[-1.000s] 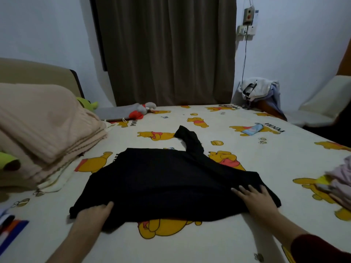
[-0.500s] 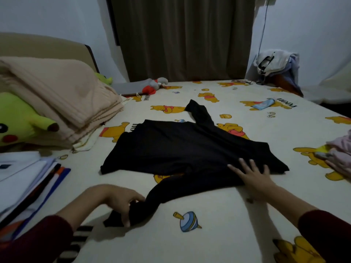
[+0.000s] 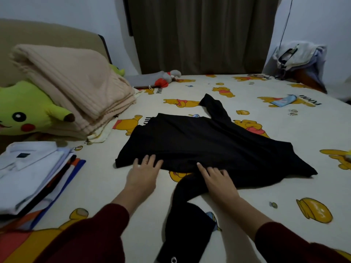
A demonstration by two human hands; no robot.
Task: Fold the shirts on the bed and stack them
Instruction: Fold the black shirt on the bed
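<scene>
A black long-sleeved shirt (image 3: 207,145) lies spread flat in the middle of the bed (image 3: 284,186). One sleeve points away toward the curtain; the other trails toward me across the sheet. My left hand (image 3: 143,172) rests flat, fingers straight, on the shirt's near left edge. My right hand (image 3: 216,180) lies flat with spread fingers where the near sleeve joins the body. A stack of folded shirts (image 3: 32,173), a white one on top, sits at the left edge.
A folded beige blanket (image 3: 76,88) and a green plush toy (image 3: 28,109) fill the left side by the headboard. A small plush (image 3: 167,77) and a grey item lie at the far edge. A small blue item (image 3: 283,100) lies far right. Clothes hang at back right.
The left hand let go of the near sleeve and moved up onto the shirt's near left edge. The right hand slid left to the sleeve's base. The sleeve now trails toward me.
</scene>
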